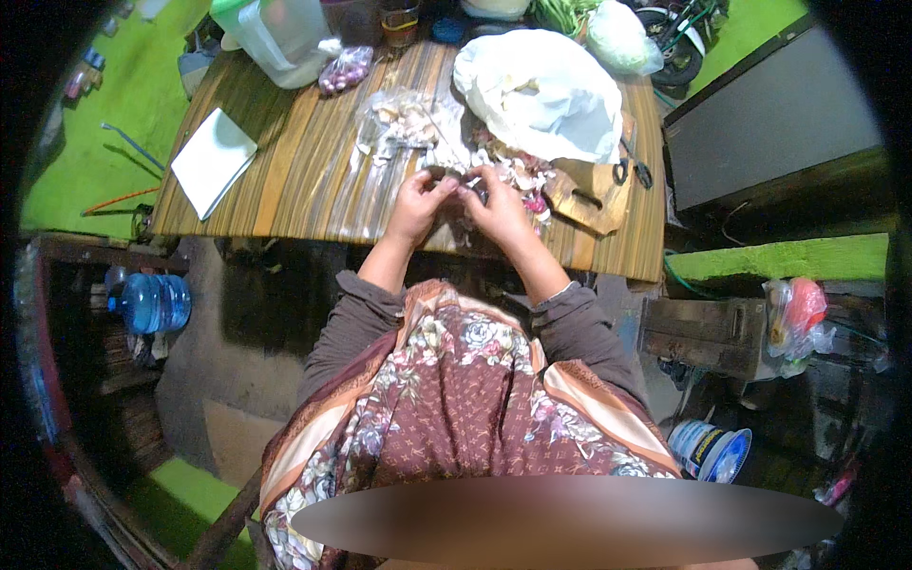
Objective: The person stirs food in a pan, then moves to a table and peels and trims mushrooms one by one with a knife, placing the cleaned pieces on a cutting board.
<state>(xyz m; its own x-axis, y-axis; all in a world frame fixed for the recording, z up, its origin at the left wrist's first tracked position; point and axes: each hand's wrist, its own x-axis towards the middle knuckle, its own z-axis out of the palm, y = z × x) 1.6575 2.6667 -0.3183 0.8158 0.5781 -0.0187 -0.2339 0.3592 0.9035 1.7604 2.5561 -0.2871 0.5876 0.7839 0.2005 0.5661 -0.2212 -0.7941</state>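
Note:
Over the near edge of a striped table (299, 157), my left hand (419, 203) and my right hand (496, 203) nearly meet, fingertips bent inward. Something small and dark lies between the fingers; it is too small to name, and which hand bears it I cannot tell. Just beyond them, a clear plastic bag (406, 121) lies spread with pale pieces on it, perhaps peeled garlic. Papery peelings (524, 174) are strewn beside my right hand. A large white plastic bag (541, 92), its mouth wide, stands behind these peelings. To the right is a wooden board (591, 196) with a slot.
Black-handled scissors (633, 171) lie by the board. A folded white paper (214, 164) rests at the left. Along the back are a clear plastic container (281, 43), a bag of small purple shallots (345, 70), a glass (399, 25) and a bagged cabbage (620, 39).

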